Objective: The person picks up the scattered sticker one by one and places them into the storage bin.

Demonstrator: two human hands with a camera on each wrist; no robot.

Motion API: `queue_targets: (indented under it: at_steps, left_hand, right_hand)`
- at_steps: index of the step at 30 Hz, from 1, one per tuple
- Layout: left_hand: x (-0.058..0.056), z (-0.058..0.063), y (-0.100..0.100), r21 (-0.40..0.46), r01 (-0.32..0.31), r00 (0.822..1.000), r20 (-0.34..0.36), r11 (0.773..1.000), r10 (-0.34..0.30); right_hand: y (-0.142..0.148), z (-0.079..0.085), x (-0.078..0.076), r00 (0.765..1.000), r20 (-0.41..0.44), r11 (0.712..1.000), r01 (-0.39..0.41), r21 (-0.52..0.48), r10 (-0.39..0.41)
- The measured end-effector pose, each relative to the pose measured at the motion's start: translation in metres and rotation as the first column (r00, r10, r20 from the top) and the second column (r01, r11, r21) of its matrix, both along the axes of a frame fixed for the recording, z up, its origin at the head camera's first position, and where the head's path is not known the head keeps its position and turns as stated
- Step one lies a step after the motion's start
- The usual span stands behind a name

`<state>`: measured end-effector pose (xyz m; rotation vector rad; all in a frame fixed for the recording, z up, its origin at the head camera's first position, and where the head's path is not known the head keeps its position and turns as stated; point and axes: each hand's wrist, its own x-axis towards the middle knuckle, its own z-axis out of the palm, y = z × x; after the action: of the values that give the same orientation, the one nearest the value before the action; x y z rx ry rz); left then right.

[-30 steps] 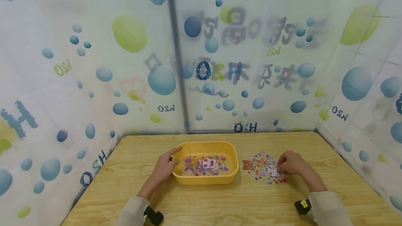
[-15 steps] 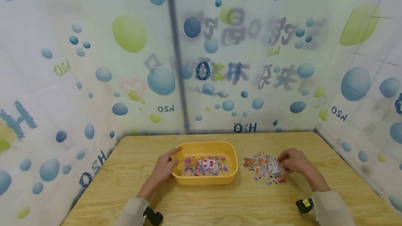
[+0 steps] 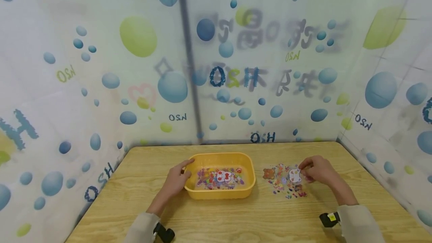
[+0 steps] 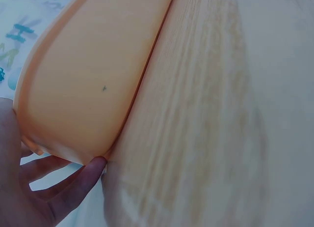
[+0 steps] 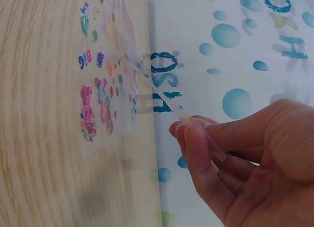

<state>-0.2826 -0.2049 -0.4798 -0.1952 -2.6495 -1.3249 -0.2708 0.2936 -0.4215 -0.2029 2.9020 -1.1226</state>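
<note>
A yellow plastic tub (image 3: 221, 194) stands on the table. Several colourful stickers, one a white face with a red bow, show inside it. My left hand (image 3: 176, 178) grips the tub's left end; in the left wrist view its fingertips (image 4: 95, 163) press the lower edge of the wall. To the right, my right hand (image 3: 317, 170) pinches the edge of a clear sticker sheet (image 3: 294, 175) that bears a brown bear and a white face. The right wrist view shows this sheet (image 5: 164, 99) nearly edge-on, tilted up between thumb and fingers. Beneath it, another clear sheet of small stickers (image 5: 88, 109) lies on the wood.
The pale wooden table (image 3: 222, 220) reaches back to a white curtain (image 3: 287, 123) printed with blue and green bubbles, which also hangs at both sides. A small black camera (image 3: 329, 219) is strapped at the right wrist, another black camera (image 3: 164, 232) at the left.
My right hand has moved slightly away and to the right, and the pinched sticker sheet has shifted with it, its bear and white face sliding over the stickers below. The left hand stays on the tub.
</note>
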Motion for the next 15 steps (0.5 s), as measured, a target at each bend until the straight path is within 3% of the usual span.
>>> queue_targets:
  at_steps: [15]
  left_hand:
    - [0.0006,-0.0005,-0.0001,-0.002,0.001,1.000,-0.006,1.000,-0.001]
  right_hand:
    - [0.0038,0.0100,0.0045,1.000,-0.022,0.998,0.002,-0.066,-0.003]
